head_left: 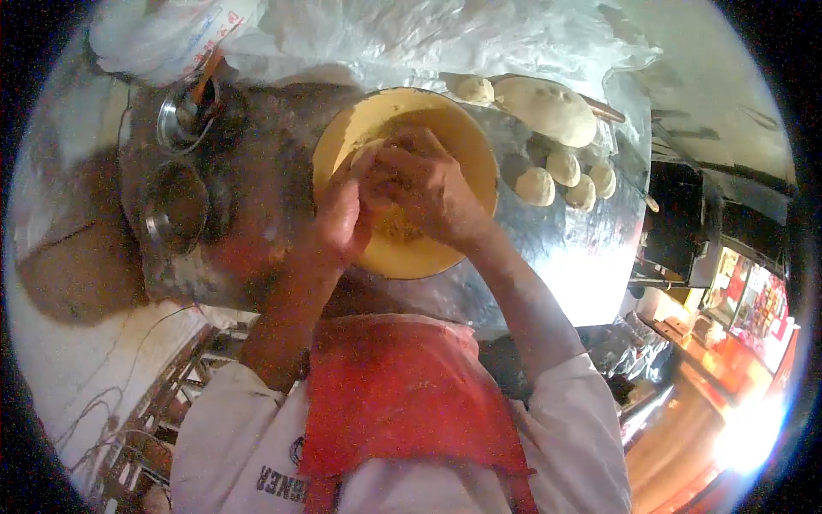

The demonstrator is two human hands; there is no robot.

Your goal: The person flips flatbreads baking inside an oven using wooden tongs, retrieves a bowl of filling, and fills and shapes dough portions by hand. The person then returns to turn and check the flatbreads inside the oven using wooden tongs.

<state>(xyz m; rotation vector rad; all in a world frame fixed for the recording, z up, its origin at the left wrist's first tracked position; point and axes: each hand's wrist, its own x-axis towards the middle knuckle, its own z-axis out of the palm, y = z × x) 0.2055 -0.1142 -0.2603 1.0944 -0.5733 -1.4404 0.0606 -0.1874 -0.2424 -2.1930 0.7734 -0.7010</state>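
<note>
A person's two hands meet over a yellow bowl [467, 154] on a floured metal worktop [582, 248], seen from a head camera looking down. The left hand [342, 210] and the right hand [432, 188] press close together, fingers curled around a small piece of dough [370, 158] that shows pale between them at the bowl's far left edge. How tightly each hand grips it cannot be told, since the fingers overlap and hide most of the piece. Crumbly yellowish filling [396, 224] lies in the bowl just beneath the hands.

To the right of the bowl, a row of small dough balls [561, 176] sits on the worktop, touching one another, with a large dough mound [548, 110] just beyond them at the far side. One more ball [473, 88] lies beside the mound, near the bowl's far rim. To the left, well apart from the bowl, stand two round metal containers [175, 210], one nearer and one farther; the farther holds an orange-handled tool [208, 75]. Crumpled plastic sheeting [411, 34] covers the far end of the surface.

In the near part of the view, a red apron [402, 403] hangs over the person's white shirt [231, 428]. Brightly lit shelves [753, 308] glow at the far right.
</note>
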